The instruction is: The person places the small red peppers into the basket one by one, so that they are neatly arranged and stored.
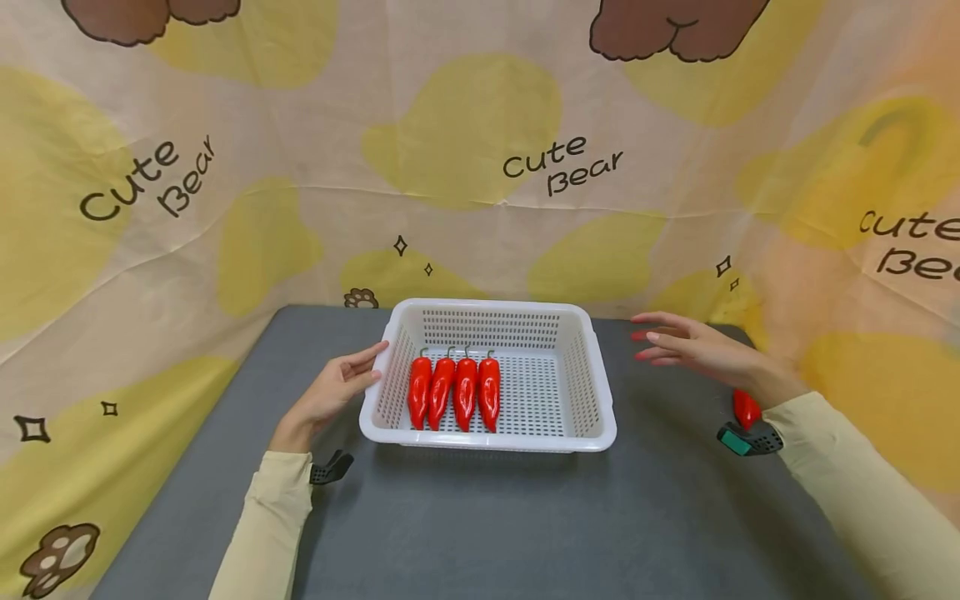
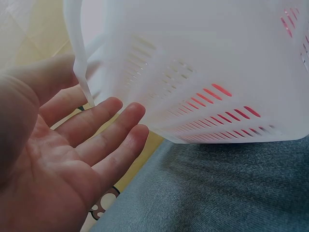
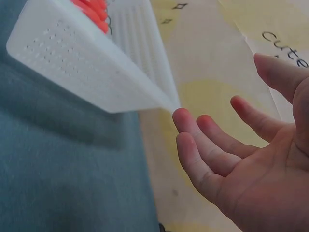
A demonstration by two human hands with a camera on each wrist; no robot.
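A white plastic basket (image 1: 483, 442) with slotted walls stands on the table, and several red peppers (image 1: 465, 396) lie side by side in its left half, green stems pointing away. At the basket's left rim, my left hand (image 1: 339, 387) touches the edge with thumb and index finger. The left wrist view shows the other fingers fairly straight beside the outer wall. To the right of the basket, my right hand (image 1: 686, 343) hovers apart from it, fingers loosely extended and holding nothing. Another red pepper (image 1: 746, 408) lies at the far right, partly hidden by my right wrist.
The dark grey table (image 1: 480, 525) extends in front of the basket and to both sides. A patterned cloth (image 1: 465, 125) with yellow patches and lettering hangs behind the table and along its sides. Each wrist wears a dark band (image 1: 332, 468).
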